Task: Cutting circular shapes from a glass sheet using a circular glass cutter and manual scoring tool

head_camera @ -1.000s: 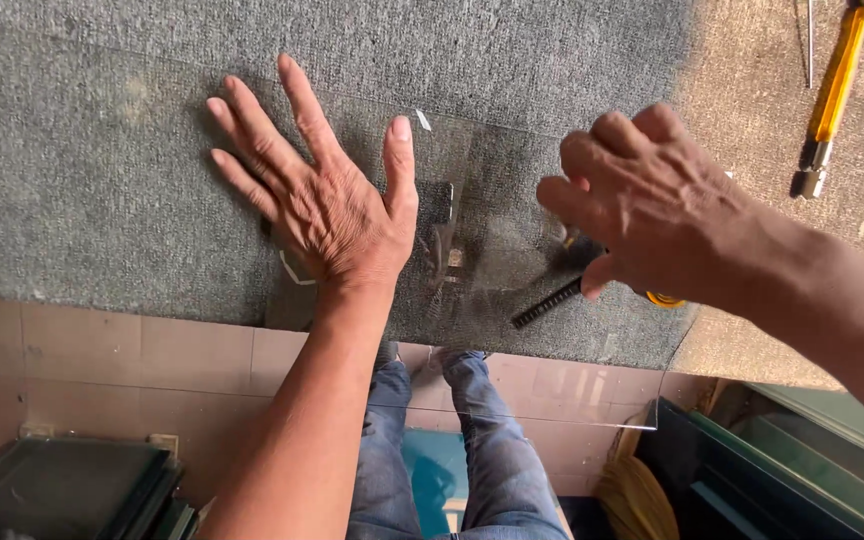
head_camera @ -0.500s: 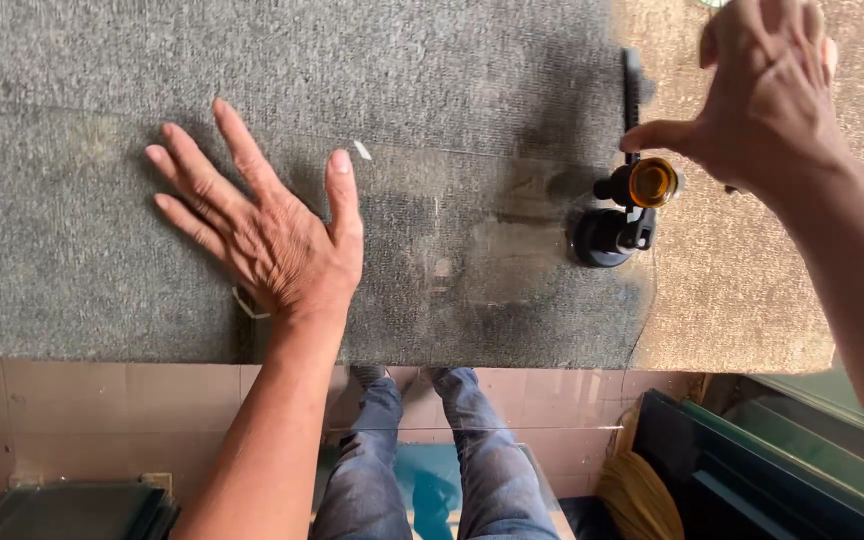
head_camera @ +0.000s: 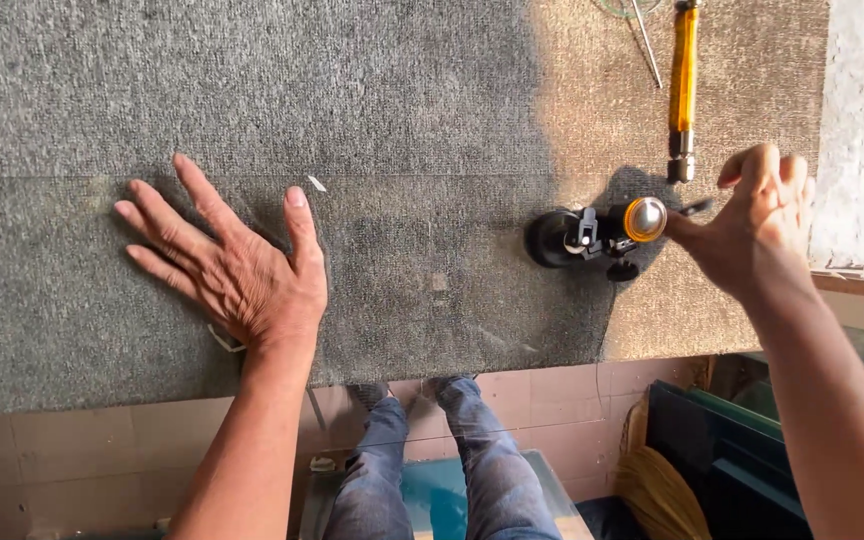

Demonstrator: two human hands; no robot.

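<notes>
My left hand [head_camera: 237,270] lies flat with fingers spread on a clear glass sheet [head_camera: 432,300] that covers the grey carpeted table [head_camera: 252,80]. A black tool with a round suction base and a brass knob [head_camera: 592,235] stands on the sheet to the right. My right hand [head_camera: 757,225] is just right of the tool. Its thumb and forefinger pinch the thin end of the tool's arm.
A yellow-handled tool [head_camera: 684,80] and thin metal rods [head_camera: 642,40] lie at the table's far right. A small white chip [head_camera: 317,183] lies near my left thumb. Below the table edge are my legs in jeans [head_camera: 402,450], stacked dark glass panes [head_camera: 732,440] and a straw broom [head_camera: 662,490].
My right hand came down from above the black tool to its right end, and the tool's arm now points right instead of away. My left hand stayed flat.
</notes>
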